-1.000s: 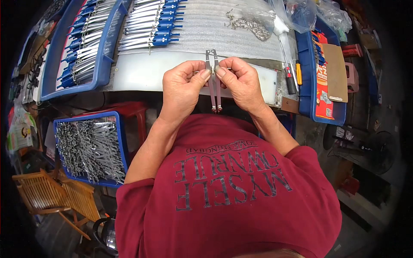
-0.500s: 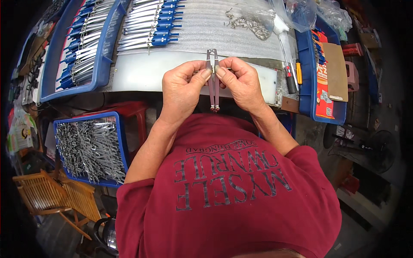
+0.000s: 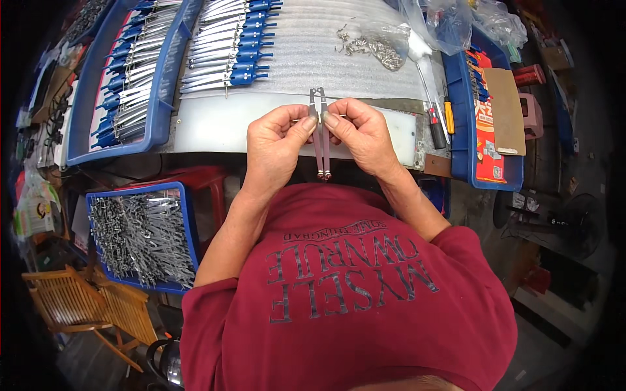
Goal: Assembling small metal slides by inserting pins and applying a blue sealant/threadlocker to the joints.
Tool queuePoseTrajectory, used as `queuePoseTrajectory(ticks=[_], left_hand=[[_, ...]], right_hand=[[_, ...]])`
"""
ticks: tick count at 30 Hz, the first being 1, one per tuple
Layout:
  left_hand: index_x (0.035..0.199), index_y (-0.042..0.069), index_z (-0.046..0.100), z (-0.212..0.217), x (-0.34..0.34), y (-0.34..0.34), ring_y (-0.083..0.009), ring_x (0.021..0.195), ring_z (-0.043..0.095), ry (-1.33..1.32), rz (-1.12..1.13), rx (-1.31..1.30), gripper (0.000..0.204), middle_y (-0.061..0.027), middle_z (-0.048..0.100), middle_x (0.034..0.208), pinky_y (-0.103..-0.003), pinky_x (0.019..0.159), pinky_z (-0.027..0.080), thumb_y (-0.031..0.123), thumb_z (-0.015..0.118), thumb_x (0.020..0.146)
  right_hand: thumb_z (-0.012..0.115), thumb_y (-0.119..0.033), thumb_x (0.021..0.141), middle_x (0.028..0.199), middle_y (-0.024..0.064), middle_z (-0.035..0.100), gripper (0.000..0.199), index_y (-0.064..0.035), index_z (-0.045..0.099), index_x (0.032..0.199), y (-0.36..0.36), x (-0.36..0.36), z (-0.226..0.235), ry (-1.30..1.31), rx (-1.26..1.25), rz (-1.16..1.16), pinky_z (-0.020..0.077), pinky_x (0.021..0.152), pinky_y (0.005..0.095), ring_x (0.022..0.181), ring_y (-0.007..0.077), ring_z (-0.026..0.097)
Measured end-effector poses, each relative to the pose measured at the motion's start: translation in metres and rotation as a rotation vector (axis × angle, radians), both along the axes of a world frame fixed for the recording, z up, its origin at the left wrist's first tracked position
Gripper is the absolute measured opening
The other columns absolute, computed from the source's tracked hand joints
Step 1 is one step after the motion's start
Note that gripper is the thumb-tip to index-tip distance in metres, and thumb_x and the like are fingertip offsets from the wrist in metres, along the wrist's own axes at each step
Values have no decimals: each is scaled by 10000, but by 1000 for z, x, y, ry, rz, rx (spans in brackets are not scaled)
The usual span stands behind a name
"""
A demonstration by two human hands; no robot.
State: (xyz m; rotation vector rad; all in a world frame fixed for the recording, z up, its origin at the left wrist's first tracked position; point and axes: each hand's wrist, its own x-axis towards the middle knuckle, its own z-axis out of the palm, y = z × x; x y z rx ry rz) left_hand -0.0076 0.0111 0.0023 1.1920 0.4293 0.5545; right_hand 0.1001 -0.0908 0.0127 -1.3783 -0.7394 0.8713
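Between both hands, over the near edge of the worktable, hangs a slim two-legged dark grey-brown metal piece (image 3: 318,151). It has round holes at its far end and small shiny fittings at its near end. My left hand (image 3: 277,140) pinches its left leg between thumb and forefinger. Opposite it, my right hand (image 3: 362,135) pinches the right leg in the same way. The two legs lie nearly side by side, slightly apart at the far end. My thumbs and fingertips cover their middle stretch.
A white board (image 3: 212,127) lies along the table's near edge. Behind it are a row of blue-and-silver pieces (image 3: 244,72) and a bag of small metal parts (image 3: 385,52). Screwdrivers (image 3: 449,116) lie by the right blue tray (image 3: 462,140). A lower-left bin (image 3: 189,221) holds grey metal parts.
The whole view has shifted slightly, so table and hands sit lower in it. Both hands keep their pinch on the two-legged piece, with little visible change in its pose.
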Motion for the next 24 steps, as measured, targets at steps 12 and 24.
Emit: queuePoseTrajectory(ticks=[12, 24], left_hand=[[908, -57, 577, 1, -1, 1, -58, 628, 514, -7, -18, 8, 134, -30, 585, 743, -183, 565, 430, 20, 557, 800], [872, -51, 576, 4, -3, -2, -45, 634, 501, 81, -170, 23, 115, -8, 565, 710, -182, 564, 428, 41, 560, 805]], right_hand=[[535, -148, 843, 705, -15, 510, 154, 5, 541, 860, -1, 11, 1, -89, -13, 67, 386, 557, 190, 624, 48, 449], [563, -141, 820, 676, -28, 512, 139, -5, 560, 790, 8, 29, 13, -251, -46, 119, 382, 544, 184, 614, 43, 452]])
